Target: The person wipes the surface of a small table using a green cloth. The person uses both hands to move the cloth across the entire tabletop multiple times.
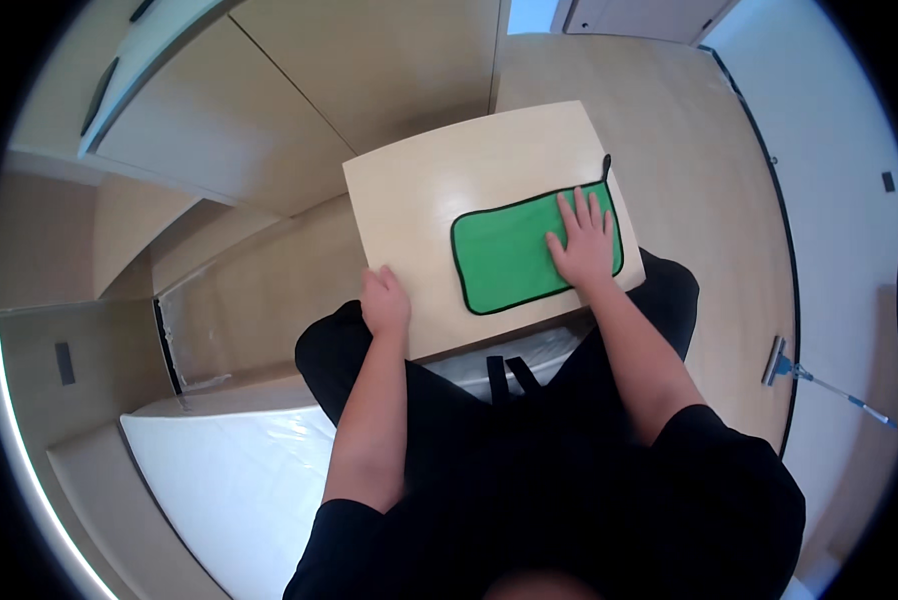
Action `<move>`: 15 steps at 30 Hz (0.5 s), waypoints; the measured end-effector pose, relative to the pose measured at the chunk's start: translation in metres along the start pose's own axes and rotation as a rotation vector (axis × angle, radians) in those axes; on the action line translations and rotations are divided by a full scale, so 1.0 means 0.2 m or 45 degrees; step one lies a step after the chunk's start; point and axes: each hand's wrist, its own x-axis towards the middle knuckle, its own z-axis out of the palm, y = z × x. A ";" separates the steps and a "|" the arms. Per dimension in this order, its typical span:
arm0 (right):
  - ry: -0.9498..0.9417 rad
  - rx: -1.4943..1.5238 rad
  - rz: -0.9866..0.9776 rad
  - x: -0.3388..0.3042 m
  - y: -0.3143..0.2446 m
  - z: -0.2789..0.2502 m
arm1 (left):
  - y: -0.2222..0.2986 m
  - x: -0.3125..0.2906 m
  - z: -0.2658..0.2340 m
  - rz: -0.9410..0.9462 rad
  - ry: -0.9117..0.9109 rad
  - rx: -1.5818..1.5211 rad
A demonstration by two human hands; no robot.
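A green cleaning cloth [509, 255] with a black edge and a small black loop lies spread flat on a pale wooden tabletop [429, 200]. On the cloth's right part rests my right hand [584, 240], palm down with the fingers spread. My left hand [384, 300] grips the tabletop's left edge near its front corner, thumb on top. Its other fingers are partly hidden at the edge. The cloth's loop sticks out past the far right corner of the cloth.
Wooden cabinets [299, 90] stand beyond the table at the left. A mattress in clear plastic [229, 470] lies at the lower left. A blue-and-grey mop [784, 365] leans by the right wall. Wooden floor [689, 150] runs toward a door [634, 18].
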 end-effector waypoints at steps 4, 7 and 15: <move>0.082 -0.084 0.115 0.30 0.13 0.08 | -0.01 0.02 -0.01 -0.001 0.000 -0.030; 0.076 -0.128 0.213 0.59 0.19 0.14 | 0.02 -0.01 -0.03 0.062 0.014 -0.082; -0.039 -0.178 0.446 1.22 0.05 0.24 | 0.04 -0.02 -0.03 -0.061 -0.080 0.089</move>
